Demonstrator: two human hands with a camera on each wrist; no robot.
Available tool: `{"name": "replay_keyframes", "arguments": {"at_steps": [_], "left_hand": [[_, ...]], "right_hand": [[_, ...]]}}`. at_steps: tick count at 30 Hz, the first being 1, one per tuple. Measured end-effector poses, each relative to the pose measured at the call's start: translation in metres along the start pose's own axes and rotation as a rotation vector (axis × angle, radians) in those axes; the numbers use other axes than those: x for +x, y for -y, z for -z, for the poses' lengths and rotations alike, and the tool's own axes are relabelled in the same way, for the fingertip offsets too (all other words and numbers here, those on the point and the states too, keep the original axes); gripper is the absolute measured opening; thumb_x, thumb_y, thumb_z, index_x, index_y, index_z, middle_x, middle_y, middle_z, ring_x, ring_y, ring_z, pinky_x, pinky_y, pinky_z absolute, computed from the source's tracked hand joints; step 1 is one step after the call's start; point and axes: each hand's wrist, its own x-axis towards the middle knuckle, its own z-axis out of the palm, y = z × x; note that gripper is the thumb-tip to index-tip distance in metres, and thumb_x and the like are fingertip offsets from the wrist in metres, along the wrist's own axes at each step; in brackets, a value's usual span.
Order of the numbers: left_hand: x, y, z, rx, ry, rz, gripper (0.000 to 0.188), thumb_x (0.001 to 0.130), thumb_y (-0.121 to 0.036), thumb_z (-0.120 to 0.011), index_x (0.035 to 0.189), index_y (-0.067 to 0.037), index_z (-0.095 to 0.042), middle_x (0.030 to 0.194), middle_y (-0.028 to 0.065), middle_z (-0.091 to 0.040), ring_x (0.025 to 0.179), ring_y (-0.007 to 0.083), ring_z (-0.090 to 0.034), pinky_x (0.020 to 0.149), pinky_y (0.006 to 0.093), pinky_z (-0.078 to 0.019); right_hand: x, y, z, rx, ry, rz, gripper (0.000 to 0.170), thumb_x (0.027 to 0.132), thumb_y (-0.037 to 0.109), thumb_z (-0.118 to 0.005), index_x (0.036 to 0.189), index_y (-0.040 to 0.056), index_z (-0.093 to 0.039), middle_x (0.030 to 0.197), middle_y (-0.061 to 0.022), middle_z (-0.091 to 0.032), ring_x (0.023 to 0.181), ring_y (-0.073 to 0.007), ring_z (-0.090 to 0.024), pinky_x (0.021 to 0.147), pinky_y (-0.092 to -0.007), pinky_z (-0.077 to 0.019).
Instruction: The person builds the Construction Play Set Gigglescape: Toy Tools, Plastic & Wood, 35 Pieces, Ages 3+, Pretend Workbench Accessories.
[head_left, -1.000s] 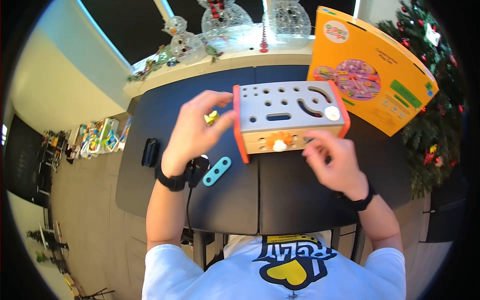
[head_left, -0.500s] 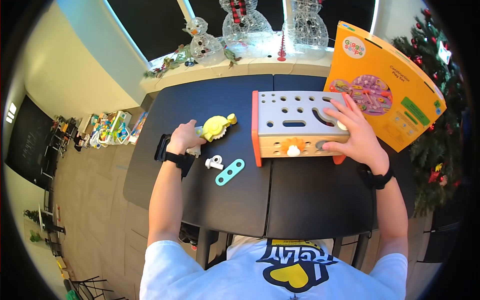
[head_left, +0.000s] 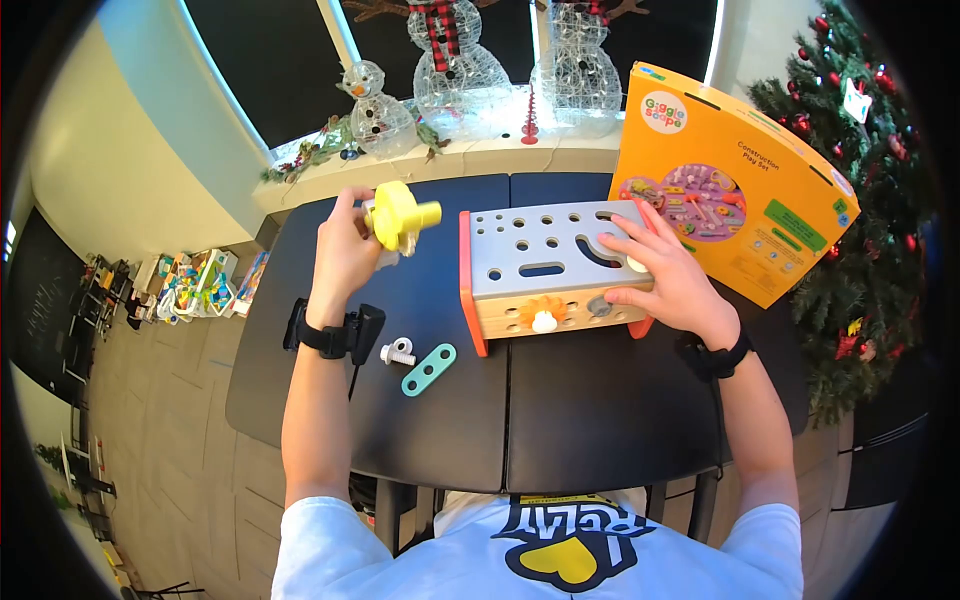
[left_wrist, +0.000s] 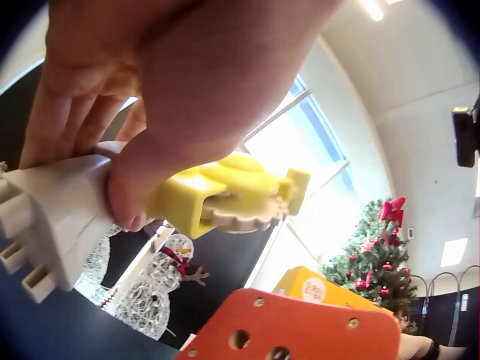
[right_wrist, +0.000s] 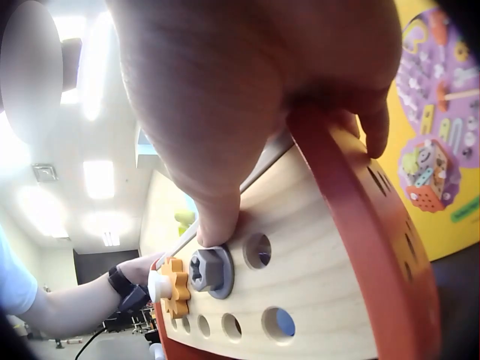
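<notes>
My left hand (head_left: 342, 245) grips a yellow toy circular saw (head_left: 398, 212) by its pale grey handle (left_wrist: 71, 206), raised left of the toy workbench (head_left: 555, 228). The saw's toothed blade (left_wrist: 244, 222) shows in the left wrist view. At the workbench's right end, my right hand (head_left: 675, 280) holds it, fingers over the grey top and red side panel (right_wrist: 345, 202). Its thumb comes down the wooden front, right at a grey hex bolt (right_wrist: 212, 271). Left of that bolt is an orange gear (head_left: 545, 305) with a white bolt head at its centre.
White toy bolt pieces (head_left: 398, 353) and a teal strip (head_left: 438, 362) with three holes lie on the dark table (head_left: 440, 440), left of the workbench. A large yellow box (head_left: 770, 240) stands behind it at right. Snowman figures (head_left: 450, 80) line the sill; a decorated tree (head_left: 865, 260) is at right.
My left hand has reached down to the toy circular saw on the table, taken hold of it and lifted it. My right hand has moved from the workbench's front onto its right end.
</notes>
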Motion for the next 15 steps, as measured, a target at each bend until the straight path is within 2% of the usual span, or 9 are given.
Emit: {"name": "replay_keyframes", "arguments": {"at_steps": [1,4,5,8,9,15], "left_hand": [[-0.001,-0.012,-0.002,-0.122,0.010,-0.059,0.043,0.092,0.007,-0.067,0.132,-0.004,-0.054,0.109,0.0121,-0.075,0.095,0.0173,-0.073,0.080,0.0317,-0.0594],[0.004,-0.025,-0.014,-0.489,0.068,-0.233,0.044,0.094,0.004,-0.069,0.133,-0.006,-0.051,0.117,0.0137,-0.070,0.107,0.0211,-0.071,0.088,0.0351,-0.0604],[0.012,-0.023,-0.017,-0.488,0.090,-0.287,0.047,0.095,0.000,-0.071,0.136,-0.009,-0.049,0.121,0.0141,-0.067,0.114,0.0255,-0.068,0.093,0.0384,-0.0607],[0.018,-0.045,-0.034,-0.857,0.249,-0.417,0.050,0.095,-0.002,-0.074,0.136,-0.009,-0.047,0.119,0.0140,-0.068,0.112,0.0274,-0.069,0.094,0.0384,-0.0603],[0.026,-0.040,-0.039,-0.711,0.227,-0.425,0.052,0.094,-0.002,-0.075,0.137,-0.010,-0.047,0.119,0.0134,-0.068,0.110,0.0254,-0.070,0.094,0.0385,-0.0599],[0.026,-0.063,-0.060,-0.551,0.251,-0.359,0.054,0.090,0.003,-0.072,0.137,-0.010,-0.049,0.113,0.0097,-0.070,0.104,0.0188,-0.071,0.091,0.0343,-0.0579]], "right_hand": [[0.000,0.000,0.000,-0.001,0.004,0.000,0.069,0.084,0.053,-0.081,0.142,0.0210,-0.065,0.158,-0.0134,-0.050,0.158,-0.0419,-0.023,0.124,-0.0528,-0.0316],[0.001,0.000,0.001,0.010,0.011,0.004,0.068,0.084,0.053,-0.081,0.143,0.0212,-0.065,0.159,-0.0134,-0.049,0.158,-0.0420,-0.022,0.124,-0.0530,-0.0314],[0.001,0.000,0.001,0.012,0.017,0.003,0.068,0.084,0.052,-0.081,0.143,0.0213,-0.064,0.160,-0.0133,-0.049,0.158,-0.0419,-0.022,0.124,-0.0530,-0.0314],[0.002,-0.001,0.003,0.013,0.028,0.006,0.068,0.085,0.052,-0.081,0.144,0.0216,-0.064,0.160,-0.0130,-0.048,0.158,-0.0417,-0.022,0.124,-0.0529,-0.0316],[0.002,-0.001,0.003,0.012,0.029,0.010,0.068,0.085,0.051,-0.081,0.144,0.0217,-0.063,0.160,-0.0129,-0.048,0.158,-0.0416,-0.022,0.124,-0.0529,-0.0318],[0.002,-0.004,0.002,0.003,0.019,0.027,0.068,0.085,0.051,-0.081,0.144,0.0219,-0.063,0.159,-0.0126,-0.049,0.158,-0.0419,-0.023,0.123,-0.0533,-0.0331]]}}
